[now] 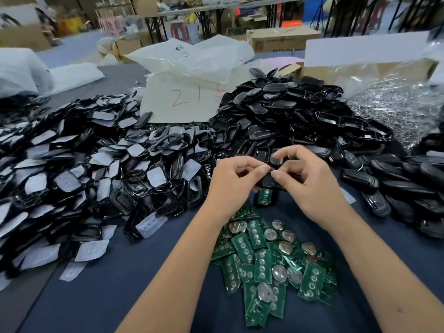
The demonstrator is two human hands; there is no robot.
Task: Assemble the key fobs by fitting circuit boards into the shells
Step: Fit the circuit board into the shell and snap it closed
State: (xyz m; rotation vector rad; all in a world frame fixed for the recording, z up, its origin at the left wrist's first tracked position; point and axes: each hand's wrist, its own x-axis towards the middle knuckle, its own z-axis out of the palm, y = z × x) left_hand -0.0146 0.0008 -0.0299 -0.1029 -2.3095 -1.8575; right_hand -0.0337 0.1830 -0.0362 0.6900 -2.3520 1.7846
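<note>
My left hand (236,182) and my right hand (310,181) meet above the middle of the table and together pinch one black key fob shell (270,181). A green circuit board (265,196) shows just below the shell, partly hidden by my fingers. Whether the board sits inside the shell I cannot tell. A loose heap of green circuit boards with round silver battery holders (271,263) lies on the dark blue cloth right under my forearms.
A big pile of black shell frames with grey rubber pads (84,169) fills the left. A heap of black shell halves (288,116) rises behind my hands. Finished-looking fobs (396,186) lie at the right. Plastic bags (187,75) and a cardboard box (360,66) stand behind.
</note>
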